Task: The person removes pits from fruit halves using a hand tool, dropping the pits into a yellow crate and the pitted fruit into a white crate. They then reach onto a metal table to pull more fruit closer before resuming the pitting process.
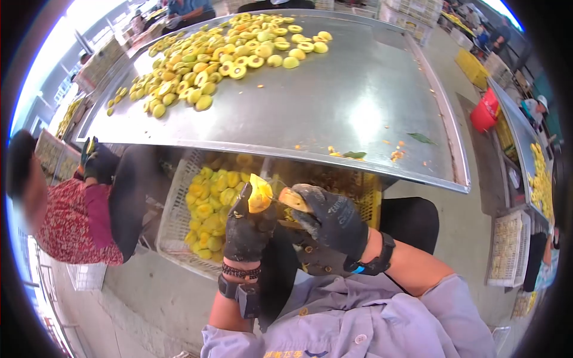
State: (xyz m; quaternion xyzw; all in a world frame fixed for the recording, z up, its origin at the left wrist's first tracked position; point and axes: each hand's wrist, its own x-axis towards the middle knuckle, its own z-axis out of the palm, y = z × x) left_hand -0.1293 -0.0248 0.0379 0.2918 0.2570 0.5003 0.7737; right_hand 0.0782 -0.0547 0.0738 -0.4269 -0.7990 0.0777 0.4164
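Observation:
My gloved left hand (246, 234) is closed around a yellow peach half (260, 194), held up just beyond the table's near edge. In my gloved right hand (335, 219) is a small tool with a wooden handle (295, 200). Its thin tip points left at the fruit; whether it touches the flesh I cannot make out. Below and left of the fruit, a white plastic crate (171, 221) holds many yellow peach pieces (210, 212). To its right, partly behind my right hand, a yellow crate (373, 209) has brownish bits in it.
A metal table (322, 113) with a raised rim bears a heap of halved peaches (209, 62) at its far left, plus leaves and scraps near the front right. A co-worker in a red patterned top (77, 221) sits at left. A red bucket (484, 112) stands right.

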